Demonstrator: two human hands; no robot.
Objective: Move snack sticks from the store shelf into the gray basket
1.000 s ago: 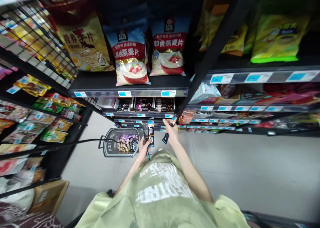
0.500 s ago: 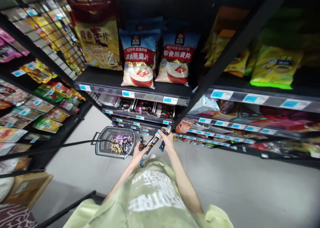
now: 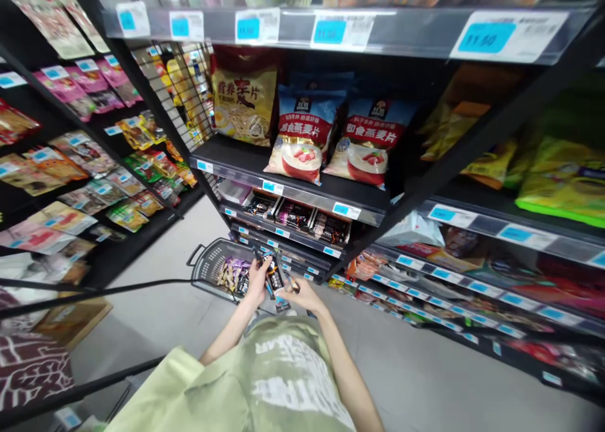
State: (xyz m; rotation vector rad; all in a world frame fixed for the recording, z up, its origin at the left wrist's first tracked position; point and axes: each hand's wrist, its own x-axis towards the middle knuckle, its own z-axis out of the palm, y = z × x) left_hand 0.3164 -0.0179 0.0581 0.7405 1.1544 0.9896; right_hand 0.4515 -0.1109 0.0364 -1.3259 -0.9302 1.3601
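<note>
Several slim black snack packets (image 3: 275, 275) with blue and orange marks are bunched between my two hands in front of my shirt. My left hand (image 3: 256, 282) is closed around some of them from the left. On the right, my right hand (image 3: 302, 295) grips the lower ends of the packets, its fingers bent over them. Just beyond my left hand, the grey shopping basket (image 3: 201, 271) stands on the floor, with purple, yellow and black packets (image 3: 232, 275) lying in it. Which packets each hand bears is partly hidden by the fingers.
Ahead, a shelf carries oatmeal bags (image 3: 302, 135). Below it are open boxes of small dark packets (image 3: 295, 214). Racks of bagged snacks (image 3: 142, 167) line the left side, and more shelves (image 3: 449, 280) run along the right. A cardboard box (image 3: 75, 321) stands at lower left.
My view has turned left and shifted, so shelves and basket appear farther right. My hands have moved closer together, and the packets are now bunched between them, more upright than before.
</note>
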